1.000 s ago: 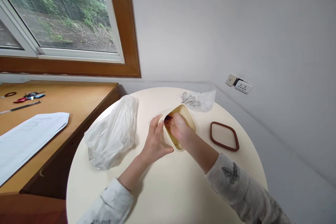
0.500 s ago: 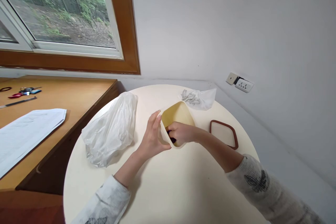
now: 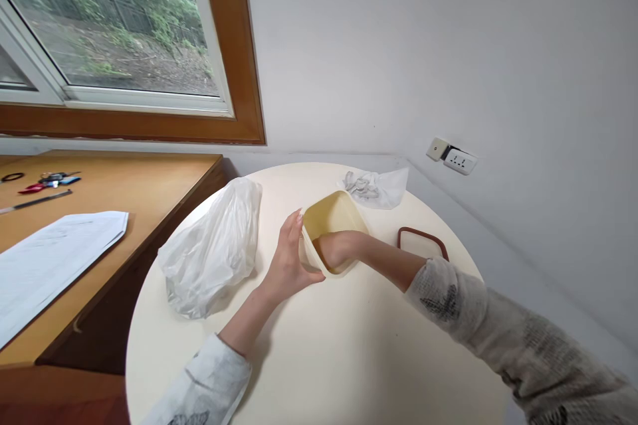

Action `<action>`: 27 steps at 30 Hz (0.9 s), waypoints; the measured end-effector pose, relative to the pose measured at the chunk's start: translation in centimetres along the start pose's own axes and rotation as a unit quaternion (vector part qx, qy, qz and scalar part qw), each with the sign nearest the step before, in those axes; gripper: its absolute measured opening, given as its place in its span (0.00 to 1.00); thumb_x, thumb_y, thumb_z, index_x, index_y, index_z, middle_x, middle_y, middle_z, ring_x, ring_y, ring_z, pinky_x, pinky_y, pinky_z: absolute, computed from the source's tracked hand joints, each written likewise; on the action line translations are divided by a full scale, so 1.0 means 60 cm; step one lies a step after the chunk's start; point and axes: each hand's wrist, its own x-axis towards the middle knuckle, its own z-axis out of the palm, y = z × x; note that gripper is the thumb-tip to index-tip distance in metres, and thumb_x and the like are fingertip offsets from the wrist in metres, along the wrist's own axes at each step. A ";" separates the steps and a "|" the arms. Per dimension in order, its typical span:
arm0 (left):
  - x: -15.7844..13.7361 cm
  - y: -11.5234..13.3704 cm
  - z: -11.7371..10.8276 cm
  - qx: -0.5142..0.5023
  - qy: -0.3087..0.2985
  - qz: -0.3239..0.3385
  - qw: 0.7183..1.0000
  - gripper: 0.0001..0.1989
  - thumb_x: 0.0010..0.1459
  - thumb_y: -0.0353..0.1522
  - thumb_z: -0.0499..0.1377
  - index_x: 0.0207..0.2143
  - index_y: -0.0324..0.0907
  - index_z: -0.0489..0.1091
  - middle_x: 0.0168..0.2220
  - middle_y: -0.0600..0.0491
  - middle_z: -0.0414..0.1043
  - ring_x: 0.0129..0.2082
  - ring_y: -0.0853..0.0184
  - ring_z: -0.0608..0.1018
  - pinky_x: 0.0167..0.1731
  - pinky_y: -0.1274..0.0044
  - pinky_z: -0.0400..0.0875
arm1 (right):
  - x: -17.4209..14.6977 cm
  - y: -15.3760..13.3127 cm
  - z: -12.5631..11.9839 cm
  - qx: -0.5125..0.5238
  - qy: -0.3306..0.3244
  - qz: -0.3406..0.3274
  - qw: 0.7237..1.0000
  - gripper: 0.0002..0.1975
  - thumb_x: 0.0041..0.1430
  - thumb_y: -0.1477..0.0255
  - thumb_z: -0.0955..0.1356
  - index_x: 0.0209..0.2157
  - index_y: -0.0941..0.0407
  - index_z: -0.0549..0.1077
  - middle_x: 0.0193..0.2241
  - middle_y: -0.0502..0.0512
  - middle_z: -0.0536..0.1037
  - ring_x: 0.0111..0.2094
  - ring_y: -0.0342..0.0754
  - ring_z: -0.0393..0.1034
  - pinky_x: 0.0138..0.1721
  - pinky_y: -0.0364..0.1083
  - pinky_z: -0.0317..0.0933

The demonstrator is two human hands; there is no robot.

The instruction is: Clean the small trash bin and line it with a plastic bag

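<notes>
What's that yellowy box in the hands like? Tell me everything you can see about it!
The box is pale cream-yellow and smooth, and looks like plastic. It has rounded corners and a wide, open mouth. It's tipped so its mouth faces us, showing some of the inside. It's over the round table, but I can't tell whether it touches it. The left hand grips its left side. The right hand reaches inside, fingers hidden, so I can't see what's at the bottom.

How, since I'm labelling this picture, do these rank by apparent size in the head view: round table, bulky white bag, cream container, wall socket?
1. Round table
2. Bulky white bag
3. Cream container, partly hidden by the right hand
4. Wall socket
</notes>
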 end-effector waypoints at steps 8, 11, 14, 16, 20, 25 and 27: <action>0.004 -0.001 0.001 -0.027 -0.015 0.016 0.999 0.58 0.36 0.29 0.65 0.62 0.52 0.29 0.62 0.44 0.39 0.61 0.46 0.48 0.56 0.50 0.52 | -0.079 -0.038 -0.006 -0.159 -0.040 0.137 0.977 0.12 0.49 0.78 0.65 0.38 0.62 0.71 0.34 0.61 0.74 0.38 0.56 0.69 0.34 0.50 0.62; 0.005 -0.002 0.002 -0.033 -0.014 0.007 0.999 0.58 0.36 0.30 0.66 0.62 0.52 0.30 0.62 0.44 0.40 0.61 0.46 0.49 0.55 0.50 0.53 | -0.095 -0.034 0.000 -0.197 -0.022 0.147 0.969 0.14 0.49 0.78 0.65 0.40 0.60 0.71 0.35 0.61 0.74 0.40 0.54 0.69 0.35 0.48 0.63; 0.008 0.001 0.003 -0.034 -0.009 0.001 0.999 0.57 0.37 0.31 0.65 0.62 0.52 0.31 0.62 0.44 0.41 0.61 0.45 0.50 0.55 0.50 0.54 | -0.085 -0.012 0.005 -0.189 -0.012 0.135 0.973 0.15 0.49 0.77 0.65 0.41 0.59 0.71 0.35 0.60 0.74 0.37 0.52 0.70 0.33 0.47 0.63; 0.010 0.006 0.002 -0.033 -0.016 0.004 0.999 0.56 0.38 0.30 0.65 0.62 0.53 0.31 0.61 0.45 0.42 0.61 0.46 0.51 0.55 0.51 0.55 | -0.067 0.003 0.009 -0.186 -0.020 0.126 0.974 0.17 0.48 0.76 0.66 0.42 0.59 0.71 0.33 0.59 0.75 0.35 0.53 0.71 0.32 0.47 0.63; 0.011 0.013 0.001 -0.030 -0.021 0.006 0.999 0.55 0.37 0.29 0.65 0.62 0.53 0.33 0.61 0.45 0.43 0.60 0.46 0.51 0.55 0.53 0.56 | -0.022 0.015 0.016 -0.194 -0.006 0.123 0.973 0.15 0.48 0.73 0.68 0.40 0.62 0.73 0.31 0.62 0.75 0.35 0.57 0.71 0.34 0.51 0.63; 0.005 0.011 0.000 -0.020 -0.009 -0.012 1.000 0.56 0.37 0.29 0.65 0.62 0.52 0.32 0.61 0.45 0.42 0.60 0.45 0.51 0.56 0.50 0.54 | 0.015 0.017 0.016 -0.226 0.075 0.096 0.966 0.13 0.44 0.77 0.70 0.35 0.65 0.74 0.37 0.67 0.75 0.45 0.59 0.67 0.49 0.52 0.56; 0.004 0.011 0.000 -0.022 -0.010 -0.012 1.000 0.57 0.36 0.28 0.65 0.62 0.52 0.31 0.62 0.46 0.41 0.61 0.45 0.51 0.56 0.51 0.54 | 0.017 0.018 0.012 -0.240 0.108 0.086 0.961 0.13 0.45 0.80 0.69 0.37 0.66 0.74 0.40 0.68 0.74 0.48 0.59 0.65 0.54 0.52 0.49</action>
